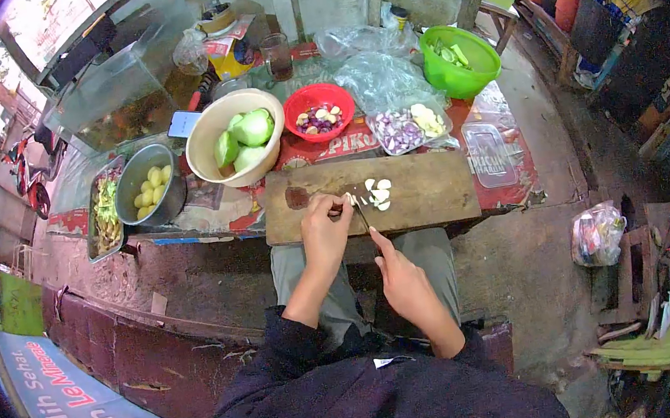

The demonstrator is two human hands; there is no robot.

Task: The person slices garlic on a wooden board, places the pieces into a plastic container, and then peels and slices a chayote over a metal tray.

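A knife (363, 217) is gripped in my right hand (406, 280), its blade pointing up over the wooden cutting board (431, 187). My left hand (327, 230) is closed, pinching a small piece of garlic (349, 199) beside the blade. Several white garlic slices (380, 194) lie on the board just right of the blade. A dark wet patch (297, 197) marks the board left of my hands. Behind the board, a red bowl (311, 91) holds shallots and garlic cloves. To its right, a clear tray (403, 146) contains chopped shallots and garlic.
On the table stand a cream basin (199, 146) of pale green vegetables, a metal pot (170, 165) of small potatoes, a metal tray (97, 246) and a green basin (479, 84). A phone (182, 124), a glass (278, 60), plastic bags (382, 77) and a clear lid (488, 154) are around them.
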